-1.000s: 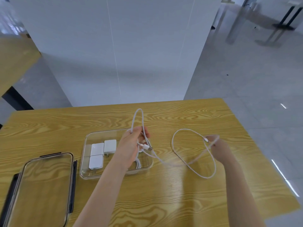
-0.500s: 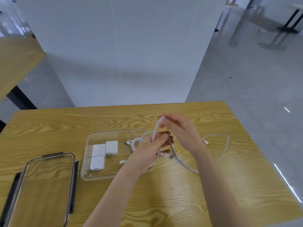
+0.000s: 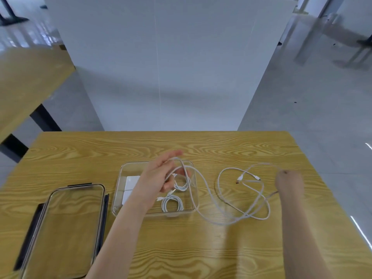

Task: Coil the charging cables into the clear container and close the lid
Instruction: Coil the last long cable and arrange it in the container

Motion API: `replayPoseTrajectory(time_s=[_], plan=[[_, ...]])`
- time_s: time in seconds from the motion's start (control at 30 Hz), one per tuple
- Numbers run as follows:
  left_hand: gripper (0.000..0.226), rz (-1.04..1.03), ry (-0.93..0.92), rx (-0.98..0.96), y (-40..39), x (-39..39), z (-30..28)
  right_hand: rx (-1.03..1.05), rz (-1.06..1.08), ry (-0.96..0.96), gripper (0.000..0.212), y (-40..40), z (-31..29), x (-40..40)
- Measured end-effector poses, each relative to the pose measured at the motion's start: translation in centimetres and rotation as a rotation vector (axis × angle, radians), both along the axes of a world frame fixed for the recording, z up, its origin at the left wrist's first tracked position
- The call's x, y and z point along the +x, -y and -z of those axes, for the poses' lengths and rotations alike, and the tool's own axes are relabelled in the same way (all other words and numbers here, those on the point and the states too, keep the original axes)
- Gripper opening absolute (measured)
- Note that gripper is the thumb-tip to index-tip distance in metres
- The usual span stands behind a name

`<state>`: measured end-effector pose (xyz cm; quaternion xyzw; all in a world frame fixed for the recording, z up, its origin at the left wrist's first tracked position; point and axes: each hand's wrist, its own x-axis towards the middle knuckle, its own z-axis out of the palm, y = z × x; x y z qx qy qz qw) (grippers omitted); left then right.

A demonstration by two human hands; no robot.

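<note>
A long white charging cable sprawls in loose loops on the wooden table, with two plug ends lying inside the loops. My left hand hovers over the clear container and holds a loop of this cable, its upper fingers stretched out and its lower ones curled. My right hand, blurred, grips a strand of the same cable at the right. Inside the container lie white charger blocks and two small coiled cables, partly hidden by my left arm.
The container's clear lid with dark clips lies flat at the table's left front. A white partition stands behind the table's far edge. Another wooden table is at the far left. Grey floor lies to the right.
My right hand has left my left hand and swung out to the right, drawing the cable with it. My left hand has stayed over the container holding a loop.
</note>
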<state>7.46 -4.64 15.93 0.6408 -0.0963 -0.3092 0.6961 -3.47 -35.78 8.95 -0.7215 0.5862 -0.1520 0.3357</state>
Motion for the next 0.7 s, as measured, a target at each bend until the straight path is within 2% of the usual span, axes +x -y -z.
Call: replayPoseTrajectory(time_s=[0.03,0.07,0.17,0.27,0.33,0.47,0.57,0.63,0.7], plan=[[0.030,0.016,0.031,0.008,-0.1,-0.1,-0.2,0.068,0.037,-0.007,0.025,0.1,0.9,-0.3],[0.028,0.030,0.059,0.020,-0.2,-0.2,-0.4,0.158,0.072,0.074,0.023,-0.1,1.6,-0.5],[0.021,0.068,0.082,0.049,0.1,-0.8,-0.3,0.377,0.176,0.497,0.016,-1.3,1.4,-0.8],[0.022,0.152,0.062,0.069,1.6,-2.1,1.1,0.455,0.194,0.840,0.018,-1.9,-1.3,-0.5],[0.024,0.227,0.057,0.126,3.1,-3.3,2.7,0.415,0.135,0.966,0.022,-2.1,-3.8,0.0],[0.035,0.442,0.071,0.254,5.7,-5.8,5.0,0.251,-0.162,0.936,0.023,-3.5,-8.3,1.1],[0.048,0.621,0.193,0.416,7.1,-6.3,6.3,0.149,-0.326,0.825,0.022,-4.9,-9.5,1.9],[0.050,0.675,0.263,0.495,7.5,-5.9,6.9,0.088,-0.372,0.761,0.020,-5.9,-9.5,2.3],[0.046,0.643,0.248,0.483,7.7,-5.5,6.8,0.029,-0.408,0.703,0.019,-6.7,-9.1,2.5]])
